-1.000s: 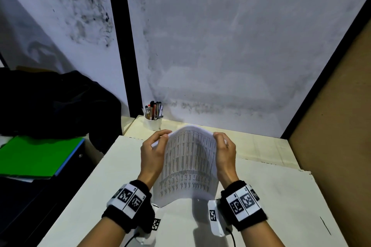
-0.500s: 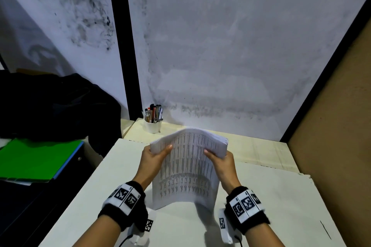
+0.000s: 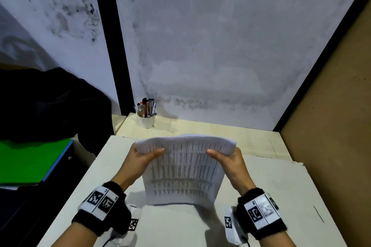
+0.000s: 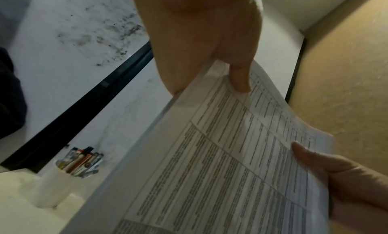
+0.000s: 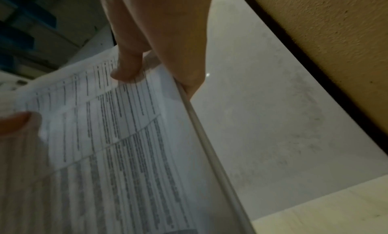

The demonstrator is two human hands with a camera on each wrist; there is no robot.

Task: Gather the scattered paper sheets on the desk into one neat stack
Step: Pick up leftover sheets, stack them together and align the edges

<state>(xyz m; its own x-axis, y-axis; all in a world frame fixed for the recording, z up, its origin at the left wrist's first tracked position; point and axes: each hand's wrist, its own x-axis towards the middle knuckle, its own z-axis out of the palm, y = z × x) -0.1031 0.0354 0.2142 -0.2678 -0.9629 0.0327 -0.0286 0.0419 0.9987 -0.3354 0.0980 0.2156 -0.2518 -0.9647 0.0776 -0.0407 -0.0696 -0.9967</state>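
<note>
Both hands have slid to the sides of the white printed paper sheets (image 3: 184, 168), which stand upright on the pale table (image 3: 271, 196); left hand (image 3: 140, 161) at 9 o'clock and right hand (image 3: 228, 161) at 3 o'clock each pinch them.

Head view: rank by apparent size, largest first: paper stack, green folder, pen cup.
1. Green folder and paper stack: look alike in size, and the stack sits nearer the camera, so unranked.
2. Pen cup: clearly smallest.
</note>
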